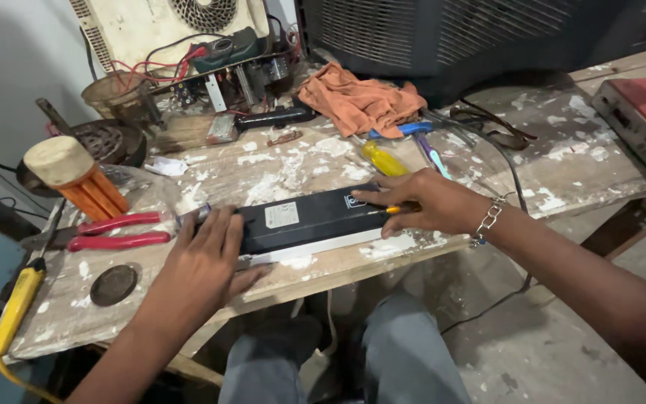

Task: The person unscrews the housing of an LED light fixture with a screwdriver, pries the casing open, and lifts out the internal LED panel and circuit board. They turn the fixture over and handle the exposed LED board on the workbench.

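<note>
A long black box [304,221] with a white label lay near the front edge of the paint-stained wooden bench [278,172]. The left hand [203,262] rested flat on its left end, fingers spread and pressed down, so the box extended from this hand toward 3 o'clock. The right hand [431,202] lay on the right end, fingers curled around a small yellow-handled tool [400,209] whose tip I could not see. Red-handled pliers [114,232] lay at 9 o'clock from the left hand, near it but apart. An orange cloth [357,101] was at 12 o'clock from the box, well apart.
</note>
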Demonstrator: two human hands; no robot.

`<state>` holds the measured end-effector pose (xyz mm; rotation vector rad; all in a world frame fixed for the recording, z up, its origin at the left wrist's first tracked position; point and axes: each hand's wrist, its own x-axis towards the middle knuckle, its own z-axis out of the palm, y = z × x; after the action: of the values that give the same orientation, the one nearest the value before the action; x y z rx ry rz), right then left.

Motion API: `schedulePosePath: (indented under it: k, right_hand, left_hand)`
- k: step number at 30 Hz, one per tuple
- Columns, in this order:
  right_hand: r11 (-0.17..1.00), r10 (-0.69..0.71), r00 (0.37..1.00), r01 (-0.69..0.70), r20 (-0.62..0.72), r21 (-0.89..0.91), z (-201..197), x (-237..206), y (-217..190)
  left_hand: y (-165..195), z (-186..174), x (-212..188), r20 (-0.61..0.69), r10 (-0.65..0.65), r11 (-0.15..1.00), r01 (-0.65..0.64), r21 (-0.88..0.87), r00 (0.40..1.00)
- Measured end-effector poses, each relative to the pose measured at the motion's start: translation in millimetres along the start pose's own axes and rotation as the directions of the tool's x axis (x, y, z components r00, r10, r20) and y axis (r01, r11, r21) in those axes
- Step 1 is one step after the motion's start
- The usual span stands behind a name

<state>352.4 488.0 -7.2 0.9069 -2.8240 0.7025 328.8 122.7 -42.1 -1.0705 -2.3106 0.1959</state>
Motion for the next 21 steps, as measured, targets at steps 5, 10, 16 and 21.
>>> schedulePosePath:
  k: [5,10,16,21]
  right_hand:
    - [0.999,0.033,0.999,-0.032,0.041,-0.027,-4.5,-7.4,19.1]
    - [0.979,-0.044,0.999,0.048,0.024,-0.198,-2.7,-12.4,42.8]
    - [0.889,-0.074,0.997,0.080,0.032,-0.450,2.0,-35.0,63.9]
    - [0.859,-0.068,0.998,0.066,0.015,-0.507,-0.1,-44.2,70.8]
  left_hand:
    - [33.8,13.5,51.7,0.024,0.025,0.997,-0.023,-0.076,0.999]
    - [66.0,25.7,100.9,-0.019,0.097,0.978,-0.099,-0.186,0.995]
    - [104.5,34.5,145.7,0.034,0.117,0.975,-0.109,-0.193,0.992]
    - [118.4,36.4,157.9,0.050,0.091,0.985,-0.082,-0.153,0.995]
